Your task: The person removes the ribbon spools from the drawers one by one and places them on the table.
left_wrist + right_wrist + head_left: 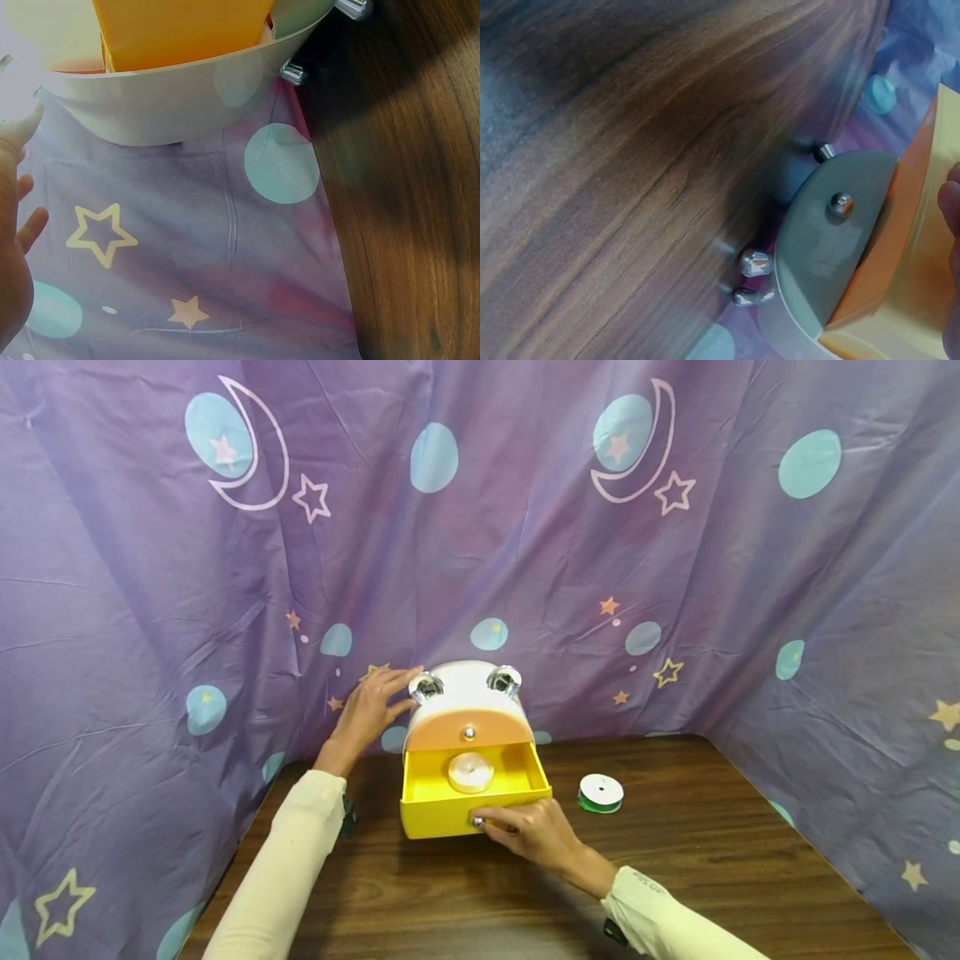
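Your left hand (372, 710) rests flat on the white cabinet (465, 693) on the desk (712, 860), your right hand (528, 831) pinches the open yellow drawer's (450, 814) knob, so the next move probably needs a straight, gentle push.

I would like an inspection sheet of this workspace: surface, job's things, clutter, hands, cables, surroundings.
Surface: dark brown wooden table.
Job's things: white domed drawer box with orange upper front; its yellow bottom drawer is pulled open, a white tape roll lying inside.
Clutter: green ribbon spool beside the box, apart from it.
Hands: left hand rests on the box's top left side; right hand pinches the drawer's knob.
Cables: nothing seen.
Surroundings: purple cloth with moons and stars.
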{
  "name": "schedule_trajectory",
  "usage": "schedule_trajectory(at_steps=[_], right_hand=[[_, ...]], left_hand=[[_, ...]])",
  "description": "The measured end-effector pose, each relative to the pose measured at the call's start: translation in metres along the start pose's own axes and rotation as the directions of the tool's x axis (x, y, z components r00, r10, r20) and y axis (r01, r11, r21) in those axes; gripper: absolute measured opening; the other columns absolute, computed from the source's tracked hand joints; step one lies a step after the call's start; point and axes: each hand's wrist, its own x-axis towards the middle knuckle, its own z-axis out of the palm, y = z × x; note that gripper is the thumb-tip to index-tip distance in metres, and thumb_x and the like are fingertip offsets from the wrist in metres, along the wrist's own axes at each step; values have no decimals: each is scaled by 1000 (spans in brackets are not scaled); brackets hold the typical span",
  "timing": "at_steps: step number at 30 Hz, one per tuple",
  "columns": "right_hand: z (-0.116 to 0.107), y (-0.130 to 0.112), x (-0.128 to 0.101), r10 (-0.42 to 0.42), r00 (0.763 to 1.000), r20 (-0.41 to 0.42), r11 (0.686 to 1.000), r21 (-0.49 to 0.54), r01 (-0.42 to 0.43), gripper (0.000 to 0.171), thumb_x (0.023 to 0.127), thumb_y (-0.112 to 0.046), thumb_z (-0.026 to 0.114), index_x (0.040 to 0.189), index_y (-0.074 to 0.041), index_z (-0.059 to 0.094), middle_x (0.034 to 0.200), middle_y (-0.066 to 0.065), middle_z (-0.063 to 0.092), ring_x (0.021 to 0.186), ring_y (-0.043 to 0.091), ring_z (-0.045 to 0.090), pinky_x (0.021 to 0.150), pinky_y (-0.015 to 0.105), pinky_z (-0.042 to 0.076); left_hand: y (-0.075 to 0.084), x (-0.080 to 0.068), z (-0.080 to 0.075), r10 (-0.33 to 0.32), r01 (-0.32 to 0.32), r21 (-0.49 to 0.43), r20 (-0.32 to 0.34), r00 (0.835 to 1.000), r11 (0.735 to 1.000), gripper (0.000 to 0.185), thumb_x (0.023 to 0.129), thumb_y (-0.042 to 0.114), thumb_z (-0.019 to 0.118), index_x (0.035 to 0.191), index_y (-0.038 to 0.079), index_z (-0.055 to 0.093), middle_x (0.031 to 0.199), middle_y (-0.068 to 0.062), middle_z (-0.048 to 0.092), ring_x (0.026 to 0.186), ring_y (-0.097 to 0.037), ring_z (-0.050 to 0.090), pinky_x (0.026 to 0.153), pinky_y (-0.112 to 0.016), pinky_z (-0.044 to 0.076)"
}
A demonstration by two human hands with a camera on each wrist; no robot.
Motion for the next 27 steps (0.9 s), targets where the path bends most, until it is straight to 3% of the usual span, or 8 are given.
schedule_trajectory(at_steps=[7, 14, 20, 24, 27], right_hand=[[-5, -3, 6, 5, 1000, -14, 1000, 16, -4, 41, 80, -28, 91, 119, -23, 78, 64, -12, 69, 49, -6, 53, 47, 6, 39], [-16, -5, 19, 66, 996, -58, 998, 2, -66, 37, 84, -42, 87, 115, -25, 80, 56, -15, 60, 47, -7, 43, 43, 11, 38], [-25, 2, 36, 104, 992, -72, 995, 14, -103, 36, 81, -43, 89, 109, -21, 82, 54, -18, 60, 46, -11, 45, 41, 9, 36], [-30, 12, 50, 163, 985, -51, 987, -2, -163, 36, 82, -46, 87, 108, -20, 83, 55, -17, 60, 46, -10, 44, 41, 11, 34], [-32, 21, 59, 254, 967, 10, 967, -33, -253, 38, 81, -49, 87, 108, -22, 83, 56, -17, 60, 48, -9, 44, 43, 13, 36]], left_hand=[[-2, 0, 1, 7, -7, 1, -9, 1000, 1000, 68, 81, 12, 90, 143, 15, 64, 127, -14, 72, 127, -47, 60, 114, -67, 39], [-1, -1, 1, -1, 1, -10, 3, 1000, 1000, 69, 80, 11, 90, 144, 15, 64, 127, -14, 72, 126, -46, 60, 114, -67, 39], [1, -2, 0, -22, 23, -20, 24, 999, 1000, 67, 83, 13, 89, 145, 17, 63, 129, -13, 72, 128, -46, 59, 116, -65, 38], [1, -1, 0, -20, 20, -20, 23, 1000, 1000, 67, 83, 13, 89, 145, 16, 63, 128, -13, 72, 127, -44, 61, 117, -63, 39], [1, 0, 0, -14, 15, -21, 20, 1000, 1000, 67, 83, 14, 88, 145, 16, 63, 127, -14, 72, 126, -43, 62, 117, -62, 39]])
